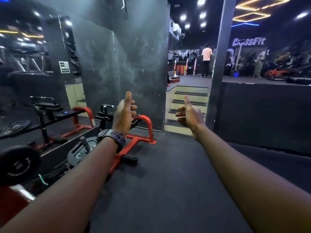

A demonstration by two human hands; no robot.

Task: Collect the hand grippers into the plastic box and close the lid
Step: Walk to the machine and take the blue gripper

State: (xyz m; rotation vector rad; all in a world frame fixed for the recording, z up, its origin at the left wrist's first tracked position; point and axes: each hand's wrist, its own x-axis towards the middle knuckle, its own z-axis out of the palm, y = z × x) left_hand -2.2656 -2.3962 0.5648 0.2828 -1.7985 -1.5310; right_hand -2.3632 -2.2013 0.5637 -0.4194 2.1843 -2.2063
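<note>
Both my arms stretch out in front of me over a dark rubber gym floor. My left hand has a dark watch on its wrist; its thumb points up, its fingers are apart and it holds nothing. My right hand faces it about a shoulder's width away, thumb up, fingers loosely curled, with nothing in it. No hand grippers and no plastic box show anywhere in the view.
A red and black exercise machine with a weight plate stands at the left by a mirrored wall. Steps rise ahead beside a dark pillar. A person stands far back on the raised floor.
</note>
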